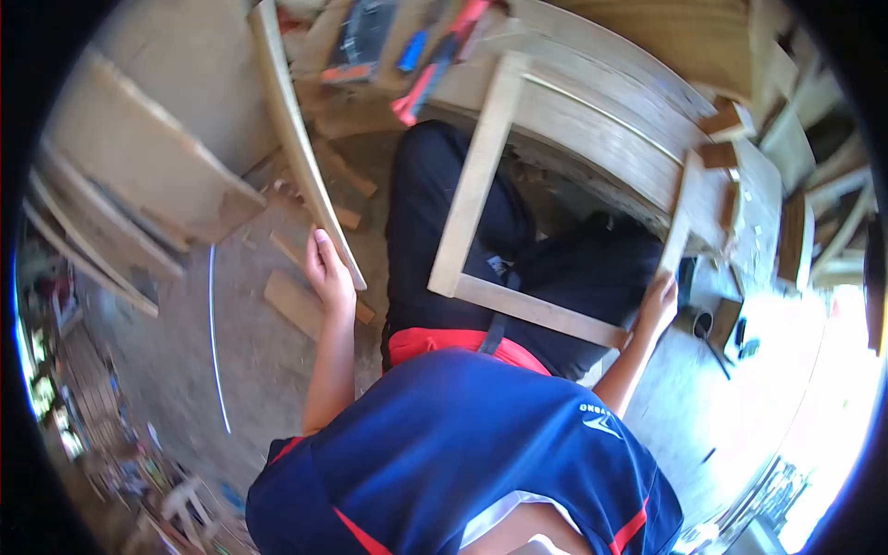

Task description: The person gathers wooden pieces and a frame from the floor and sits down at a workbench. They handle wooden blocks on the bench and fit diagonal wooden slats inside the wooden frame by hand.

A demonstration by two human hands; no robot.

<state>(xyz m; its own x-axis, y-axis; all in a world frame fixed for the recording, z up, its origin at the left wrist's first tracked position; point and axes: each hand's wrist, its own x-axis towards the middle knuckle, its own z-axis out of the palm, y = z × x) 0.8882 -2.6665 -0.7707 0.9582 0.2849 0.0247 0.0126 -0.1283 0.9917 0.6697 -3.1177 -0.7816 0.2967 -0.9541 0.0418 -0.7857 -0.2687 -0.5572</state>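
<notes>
A long, thin wooden board (298, 148) stands out to the left of my legs, and my left hand (330, 268) is closed on its near end. Across my lap rests a rectangular wooden frame (541, 310), its far end over the wooden bench (601, 79). My right hand (657, 301) grips the frame's near right corner; some of its fingers are hidden behind the wood.
A red-and-black tool handle (435, 69), a blue-handled tool (413, 50) and a dark flat packet (363, 37) lie on the bench. Curved wooden panels (139, 148) lean at the left. Wood offcuts (294, 301) and a thin white strip (215, 342) lie on the floor.
</notes>
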